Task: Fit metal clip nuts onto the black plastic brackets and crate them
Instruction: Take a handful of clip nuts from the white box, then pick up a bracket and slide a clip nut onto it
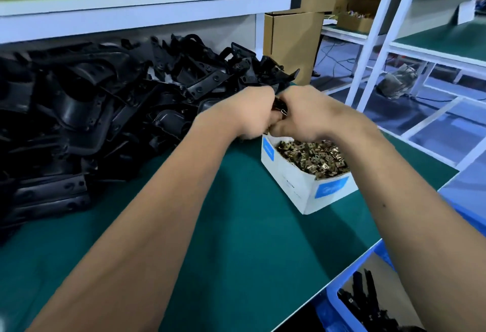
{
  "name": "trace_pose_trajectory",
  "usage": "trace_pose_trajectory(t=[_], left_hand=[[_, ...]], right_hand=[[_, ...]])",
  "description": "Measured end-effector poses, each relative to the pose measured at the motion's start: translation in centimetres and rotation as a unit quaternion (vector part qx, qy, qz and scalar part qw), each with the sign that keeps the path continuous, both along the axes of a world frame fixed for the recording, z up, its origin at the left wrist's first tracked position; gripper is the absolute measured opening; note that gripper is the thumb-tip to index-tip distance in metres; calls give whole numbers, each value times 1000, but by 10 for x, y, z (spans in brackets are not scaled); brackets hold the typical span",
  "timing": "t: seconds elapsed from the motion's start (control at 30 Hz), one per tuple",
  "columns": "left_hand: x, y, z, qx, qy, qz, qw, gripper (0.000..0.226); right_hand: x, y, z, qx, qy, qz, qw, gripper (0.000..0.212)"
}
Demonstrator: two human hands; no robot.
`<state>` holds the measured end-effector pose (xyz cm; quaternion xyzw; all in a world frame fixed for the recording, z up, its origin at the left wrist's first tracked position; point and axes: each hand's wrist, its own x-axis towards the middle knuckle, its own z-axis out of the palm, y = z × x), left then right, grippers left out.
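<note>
Two bare hands meet above the middle of a green bench, knuckles touching. The left hand [253,112] and the right hand [306,113] both have their fingers curled around a single black plastic bracket [285,83], which pokes out above and between them. A small metal clip nut [361,112] glints in the gap between the two hands, on the bracket; the frame is too blurred there to tell which fingers pinch it. Both forearms reach in from the bottom of the view.

Just below and to the right of the hands sits a white cardboard box [297,187] with blue labels, open at the top and filled with loose brass-coloured clip nuts [315,156]. To the left, a large heap of black plastic brackets [92,110] covers the bench [236,239] up to the back wall.

At the lower right corner, off the edge of the bench, a blue crate [339,308] holds a few black brackets. Behind the bench runs a white shelf [131,5] with cardboard boxes, and white racking stands to the right.
</note>
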<state>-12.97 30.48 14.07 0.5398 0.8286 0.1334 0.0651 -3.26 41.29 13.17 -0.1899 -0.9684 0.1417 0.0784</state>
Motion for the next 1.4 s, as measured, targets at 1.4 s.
trace_pose_trajectory(t=[1.4], left_hand=[[-39, -268, -163, 516, -19, 375, 770, 17]], right_hand=[[-93, -195, -148, -84, 264, 263, 924, 29]])
